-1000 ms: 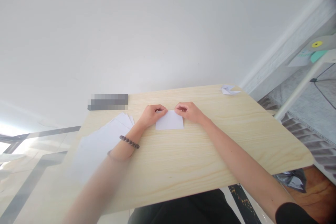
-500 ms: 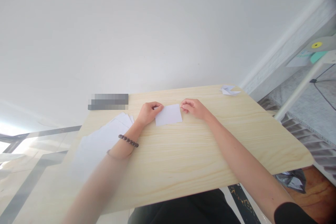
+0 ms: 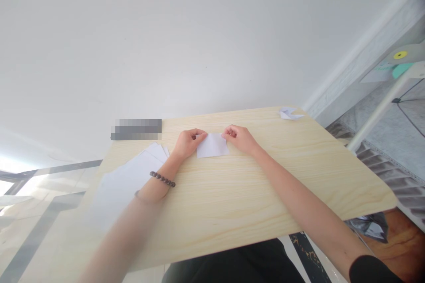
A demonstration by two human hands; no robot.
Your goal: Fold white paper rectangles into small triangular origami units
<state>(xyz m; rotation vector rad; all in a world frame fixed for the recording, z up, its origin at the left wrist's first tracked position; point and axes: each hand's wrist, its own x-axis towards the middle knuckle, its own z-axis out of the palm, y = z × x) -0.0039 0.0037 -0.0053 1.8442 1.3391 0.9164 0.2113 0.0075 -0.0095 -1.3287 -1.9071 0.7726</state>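
Note:
A small white rectangle of paper [image 3: 212, 147] is held at its two upper corners over the middle of the wooden table. My left hand [image 3: 190, 142] pinches the upper left corner between thumb and fingers. At the upper right corner, my right hand [image 3: 239, 138] grips the paper in the same way. The sheet bends slightly between the two hands. A dark bead bracelet [image 3: 162, 179] circles my left wrist.
Several white sheets [image 3: 129, 181] lie on the left of the light wooden table [image 3: 232, 212], partly under my left forearm. A folded white paper piece [image 3: 289, 113] rests at the far right corner. A pixelated dark block [image 3: 136, 129] stands at the back left, near the wall.
My right hand has moved left and taken hold of the paper's upper right corner. The paper, flat before, now bends a little. My left hand has kept its place.

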